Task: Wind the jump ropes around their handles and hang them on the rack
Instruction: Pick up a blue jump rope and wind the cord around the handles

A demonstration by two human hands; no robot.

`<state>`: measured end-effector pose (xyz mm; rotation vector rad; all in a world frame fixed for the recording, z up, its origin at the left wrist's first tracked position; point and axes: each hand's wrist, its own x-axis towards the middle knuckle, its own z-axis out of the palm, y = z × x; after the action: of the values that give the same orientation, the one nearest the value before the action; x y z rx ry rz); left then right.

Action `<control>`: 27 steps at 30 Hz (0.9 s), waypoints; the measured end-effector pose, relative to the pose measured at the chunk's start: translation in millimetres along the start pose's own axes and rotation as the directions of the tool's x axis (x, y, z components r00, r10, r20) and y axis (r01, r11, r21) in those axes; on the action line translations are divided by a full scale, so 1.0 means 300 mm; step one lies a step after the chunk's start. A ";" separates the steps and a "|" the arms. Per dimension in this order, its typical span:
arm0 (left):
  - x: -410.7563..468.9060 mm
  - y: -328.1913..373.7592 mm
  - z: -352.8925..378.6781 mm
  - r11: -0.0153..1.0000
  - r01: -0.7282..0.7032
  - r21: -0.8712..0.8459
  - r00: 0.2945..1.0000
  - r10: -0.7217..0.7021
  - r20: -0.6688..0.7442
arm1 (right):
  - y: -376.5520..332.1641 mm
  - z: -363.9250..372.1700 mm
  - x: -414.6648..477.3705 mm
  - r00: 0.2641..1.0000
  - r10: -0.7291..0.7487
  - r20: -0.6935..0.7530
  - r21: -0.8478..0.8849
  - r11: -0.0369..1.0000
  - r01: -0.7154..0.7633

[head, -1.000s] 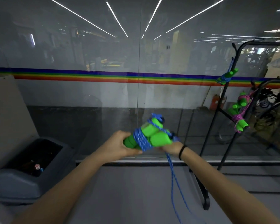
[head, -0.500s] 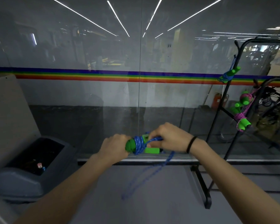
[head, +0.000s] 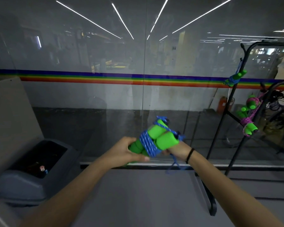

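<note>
Two of your hands hold one bundle of bright green foam handles (head: pixel 156 139) bound with blue speckled rope (head: pixel 148 144).

Your left hand (head: pixel 127 152) is closed around the lower ends of the handles, in front of the glass wall with the rainbow stripe (head: pixel 105 77). Your right hand (head: pixel 175 149) sits mostly behind the bundle, so you cannot tell its grip; a loose blue rope tail (head: pixel 175 164) hangs below it. On the black metal rack (head: pixel 233 102) to your right hang a blue-wound green bundle (head: pixel 234 78) and two pink-wound green bundles (head: pixel 249 118). A grey plastic bin (head: pixel 31 176) stands low to your left.
</note>
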<state>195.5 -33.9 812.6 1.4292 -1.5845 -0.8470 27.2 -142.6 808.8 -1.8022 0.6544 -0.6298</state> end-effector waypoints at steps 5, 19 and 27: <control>0.031 0.010 0.031 0.922 0.092 -0.377 0.966 -0.175 -0.192 | 0.008 0.047 0.011 0.999 0.030 0.018 -0.091 0.995 -0.028; 0.028 -0.016 0.019 0.452 -0.027 0.891 0.991 -0.102 0.082 | -0.249 0.002 -0.045 0.913 0.004 0.409 -0.816 0.450 0.364; -0.009 0.014 -0.001 0.987 -0.131 0.091 0.989 0.124 0.074 | -0.122 -0.085 0.005 0.995 -0.054 0.088 -0.349 0.933 0.082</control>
<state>194.0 -30.7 816.0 1.3610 -1.7689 -0.7601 15.4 -150.2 851.4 -2.1802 0.6871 -0.5073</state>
